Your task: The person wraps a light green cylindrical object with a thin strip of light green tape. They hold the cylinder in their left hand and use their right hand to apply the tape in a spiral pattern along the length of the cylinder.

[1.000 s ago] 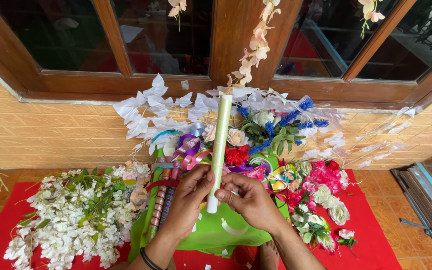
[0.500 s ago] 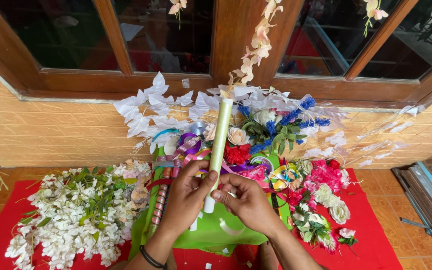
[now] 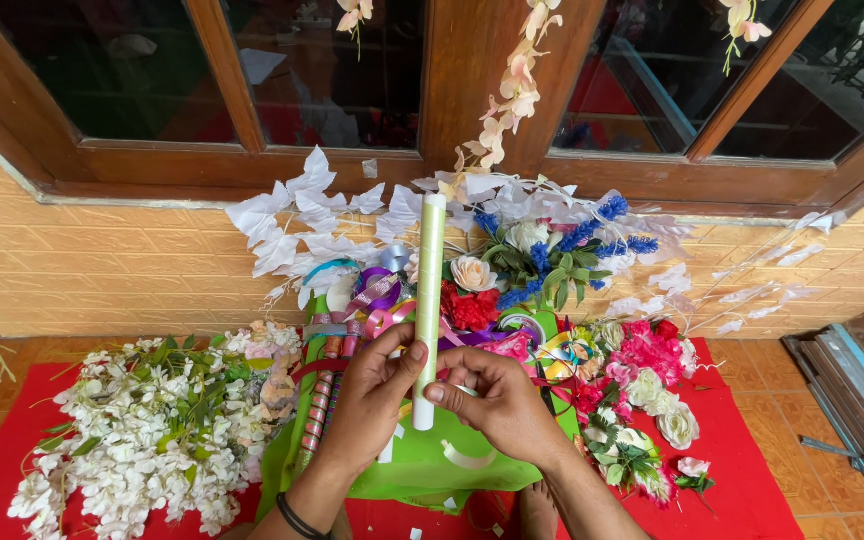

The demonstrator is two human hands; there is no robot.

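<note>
A long roll of pale green and white paper (image 3: 429, 290) stands upright between my hands. My left hand (image 3: 370, 400) grips its lower part with thumb and fingers. My right hand (image 3: 487, 400) pinches the same lower part from the other side with its fingertips. The roll's bottom end hangs just above a bright green sheet (image 3: 442, 465) that lies on the red cloth (image 3: 752, 490). Behind the roll lies a heap of artificial flowers and curled ribbons (image 3: 512, 290).
White artificial blossoms with green leaves (image 3: 142, 420) cover the left of the red cloth. Pink and white flowers (image 3: 652, 380) lie to the right. A brick wall and a wooden window frame (image 3: 472, 90) stand behind. A metal door track (image 3: 852, 400) runs at far right.
The roll has turned more upright and my hands have shifted slightly lower and closer on its lower part.
</note>
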